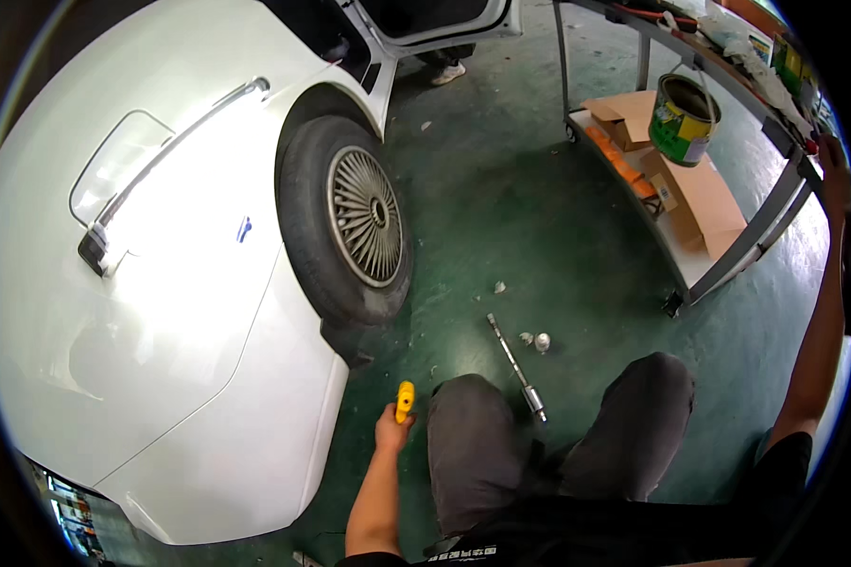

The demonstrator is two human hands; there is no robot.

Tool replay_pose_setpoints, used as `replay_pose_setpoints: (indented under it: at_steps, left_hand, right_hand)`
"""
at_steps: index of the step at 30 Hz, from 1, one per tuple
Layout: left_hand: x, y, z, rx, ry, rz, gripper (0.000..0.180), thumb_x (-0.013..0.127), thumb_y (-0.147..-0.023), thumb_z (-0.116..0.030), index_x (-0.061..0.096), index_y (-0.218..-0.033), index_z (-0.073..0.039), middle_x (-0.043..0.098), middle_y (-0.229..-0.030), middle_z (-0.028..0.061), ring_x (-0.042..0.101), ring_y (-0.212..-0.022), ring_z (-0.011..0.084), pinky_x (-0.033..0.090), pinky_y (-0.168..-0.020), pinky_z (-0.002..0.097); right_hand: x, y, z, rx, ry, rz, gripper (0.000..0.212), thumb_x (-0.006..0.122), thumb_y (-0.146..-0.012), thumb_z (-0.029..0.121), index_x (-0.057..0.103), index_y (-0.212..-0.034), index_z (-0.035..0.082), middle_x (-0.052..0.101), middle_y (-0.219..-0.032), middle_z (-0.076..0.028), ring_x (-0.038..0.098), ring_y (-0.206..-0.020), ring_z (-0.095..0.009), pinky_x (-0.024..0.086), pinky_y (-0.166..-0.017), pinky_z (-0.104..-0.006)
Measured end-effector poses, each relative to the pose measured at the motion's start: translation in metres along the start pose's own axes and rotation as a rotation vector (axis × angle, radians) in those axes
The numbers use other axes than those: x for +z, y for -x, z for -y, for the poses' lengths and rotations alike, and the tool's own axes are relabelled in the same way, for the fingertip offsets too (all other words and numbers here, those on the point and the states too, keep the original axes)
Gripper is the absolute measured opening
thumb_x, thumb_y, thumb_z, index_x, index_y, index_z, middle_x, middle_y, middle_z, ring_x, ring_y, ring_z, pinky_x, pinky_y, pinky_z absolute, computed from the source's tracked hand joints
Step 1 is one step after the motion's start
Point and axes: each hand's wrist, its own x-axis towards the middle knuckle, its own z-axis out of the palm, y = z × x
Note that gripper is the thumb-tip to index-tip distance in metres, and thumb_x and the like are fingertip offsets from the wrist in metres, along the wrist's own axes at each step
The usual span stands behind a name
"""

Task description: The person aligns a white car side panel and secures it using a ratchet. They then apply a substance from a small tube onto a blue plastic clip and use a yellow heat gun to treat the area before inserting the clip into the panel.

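Note:
My left hand [392, 432] is closed around a yellow tool [405, 402] with a dark round spot on it; its exact kind is unclear. It is beside my left knee, close to the lower body edge of a white car [189, 397]. Far to the right, my right hand [834, 175] is stretched out to the edge of a workshop cart [787, 194], near a small red thing [811, 147]. Its fingers are dark and blurred at the picture's rim, so their grip cannot be made out.
A metal rod tool [515, 367] with a thick cylinder lies before my knees, near small whitish scraps [542, 342]. The car's wheel [373, 215] stands ahead left. A green-yellow bucket [686, 123] hangs by the cart, above cardboard boxes [695, 203]. Another person's shoe [448, 74] shows beyond.

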Motion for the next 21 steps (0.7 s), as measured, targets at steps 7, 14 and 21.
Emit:
replay_pose_setpoints:
  at_steps: [7, 14, 21]
  left_hand:
    - [0.035, -0.014, 0.027, 0.201, -0.310, 0.017, 0.057, 0.082, -0.079, -0.021, 0.056, -0.128, -0.007, 0.061, -0.127, 0.0179, 0.062, -0.113, 0.0432, 0.052, -0.093, 0.0496]
    - [0.066, -0.027, 0.073, 0.247, -0.475, 0.192, 0.071, 0.081, -0.080, -0.022, 0.046, -0.141, -0.011, 0.048, -0.147, 0.0142, 0.053, -0.132, 0.0375, 0.046, -0.102, 0.0572]
    - [0.045, -0.048, 0.086, 0.250, -0.440, 0.217, 0.067, 0.080, -0.082, -0.030, 0.054, -0.140, -0.009, 0.050, -0.148, 0.0186, 0.055, -0.130, 0.0417, 0.049, -0.105, 0.0499]
  right_hand:
    - [0.003, 0.221, 0.310, 0.269, -0.617, 0.534, 0.015, 0.060, -0.104, 0.020, 0.065, -0.110, 0.006, 0.063, -0.093, -0.001, 0.060, -0.083, -0.009, 0.051, -0.078, -0.0271]
    - [-0.006, 0.355, 0.459, 0.462, -0.833, 1.101, 0.025, 0.066, -0.096, 0.007, 0.068, -0.120, 0.004, 0.065, -0.095, -0.004, 0.063, -0.084, -0.012, 0.052, -0.077, -0.0282]
    - [-0.033, 0.390, 0.484, 0.250, -0.599, 1.156, 0.018, 0.068, -0.093, 0.009, 0.073, -0.109, 0.003, 0.068, -0.094, -0.011, 0.068, -0.084, -0.020, 0.055, -0.077, -0.0336]
